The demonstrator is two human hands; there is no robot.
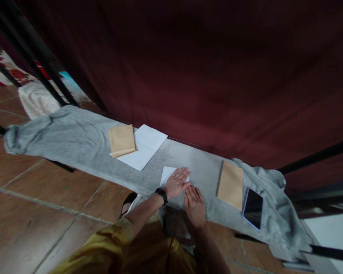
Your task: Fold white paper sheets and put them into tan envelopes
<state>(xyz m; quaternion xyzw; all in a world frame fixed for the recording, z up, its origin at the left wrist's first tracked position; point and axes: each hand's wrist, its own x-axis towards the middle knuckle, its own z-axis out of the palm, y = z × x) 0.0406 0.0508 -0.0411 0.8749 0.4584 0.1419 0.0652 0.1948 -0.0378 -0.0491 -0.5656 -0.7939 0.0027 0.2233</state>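
Observation:
A small piece of white paper [166, 173] lies on the grey cloth that covers a narrow bench. Flat on top of it rests my left hand [176, 182], fingers stretched out, a dark band on the wrist. My right hand [195, 205] is laid flat at the paper's near right side, its fingertips close to my left thumb. Much of the paper is hidden under the left hand. Left of it are larger white sheets [150, 142], with a folded brown paper stack [122, 139] partly over them. To the right sits a brown paper rectangle, perhaps an envelope [230, 185].
A phone [253, 208] with a dark screen lies right of the brown rectangle. The grey cloth [74, 137] bunches at both bench ends. Behind the bench hangs a dark red curtain [188, 76]. Black metal bars [42, 68] stand at the left, above a tiled floor [31, 213].

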